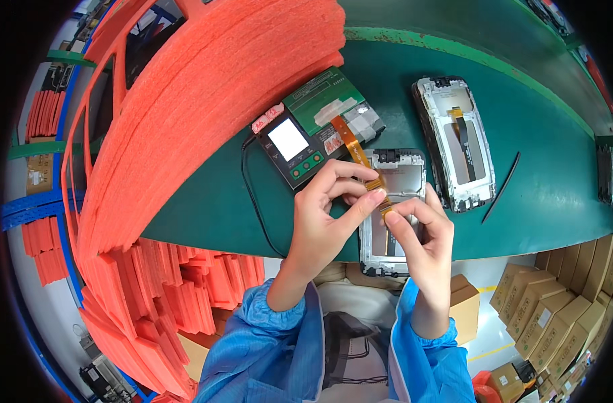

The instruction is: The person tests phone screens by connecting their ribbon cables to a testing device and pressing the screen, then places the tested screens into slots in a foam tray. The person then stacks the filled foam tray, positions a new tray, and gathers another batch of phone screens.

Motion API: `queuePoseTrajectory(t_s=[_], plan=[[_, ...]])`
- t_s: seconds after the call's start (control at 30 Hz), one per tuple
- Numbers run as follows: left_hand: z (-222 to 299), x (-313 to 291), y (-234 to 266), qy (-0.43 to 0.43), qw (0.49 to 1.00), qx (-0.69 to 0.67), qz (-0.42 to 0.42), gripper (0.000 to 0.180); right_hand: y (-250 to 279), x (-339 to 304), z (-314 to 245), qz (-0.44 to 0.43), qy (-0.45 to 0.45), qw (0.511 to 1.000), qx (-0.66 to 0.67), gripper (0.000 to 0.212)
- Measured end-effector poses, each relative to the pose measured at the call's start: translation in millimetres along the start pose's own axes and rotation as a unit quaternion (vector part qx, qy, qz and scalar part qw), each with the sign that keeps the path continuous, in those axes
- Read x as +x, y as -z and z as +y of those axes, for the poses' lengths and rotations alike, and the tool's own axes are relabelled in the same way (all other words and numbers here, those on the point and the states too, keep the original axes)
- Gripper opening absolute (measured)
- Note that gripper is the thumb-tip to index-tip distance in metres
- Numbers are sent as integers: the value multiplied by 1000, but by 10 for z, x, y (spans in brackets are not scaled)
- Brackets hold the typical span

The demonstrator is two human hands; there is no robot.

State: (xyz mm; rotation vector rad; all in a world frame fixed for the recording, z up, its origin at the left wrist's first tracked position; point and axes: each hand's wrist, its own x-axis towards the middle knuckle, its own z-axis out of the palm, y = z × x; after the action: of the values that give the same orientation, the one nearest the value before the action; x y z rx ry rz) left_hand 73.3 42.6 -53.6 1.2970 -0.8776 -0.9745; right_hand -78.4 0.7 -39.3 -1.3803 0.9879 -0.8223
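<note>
Amber flex cable (pixel 352 144), pinched above a display frame (pixel 402 180)

Left hand (pixel 324 225) and right hand (pixel 425 245) fingertip-hold its lower end; probably light, bendy, easily creased, best taken by the edges.

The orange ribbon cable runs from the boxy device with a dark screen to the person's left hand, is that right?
Not quite: the head view shows the screen lit white, not dark. The orange ribbon cable does run from the boxy device to the person's left hand.
</note>
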Motion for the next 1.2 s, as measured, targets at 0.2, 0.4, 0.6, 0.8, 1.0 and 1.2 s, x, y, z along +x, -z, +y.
queuePoseTrajectory(t_s=[0.2,0.4,0.6,0.8,1.0,1.2], plan=[[0,9,-4,-3,1000,1,0,25,7,28,5,-6,14,1000,-17,4],[8,-3,6,-3,1000,12,-15,25,12,19,-6,-4,-9,1000,-6,3],[32,3,-18,-10,1000,4,-3,25,21,18,1,-15,7,1000,-10,2],[29,0,23,7,1000,18,-24,28,38,18,16,-24,-2,999,-35,4],[28,0,23,8,999,19,-28,28,-9,3,33,3,10,1000,9,5],[32,1,17,2,999,27,-27,31,6,1,18,-1,-1,999,-33,5]])
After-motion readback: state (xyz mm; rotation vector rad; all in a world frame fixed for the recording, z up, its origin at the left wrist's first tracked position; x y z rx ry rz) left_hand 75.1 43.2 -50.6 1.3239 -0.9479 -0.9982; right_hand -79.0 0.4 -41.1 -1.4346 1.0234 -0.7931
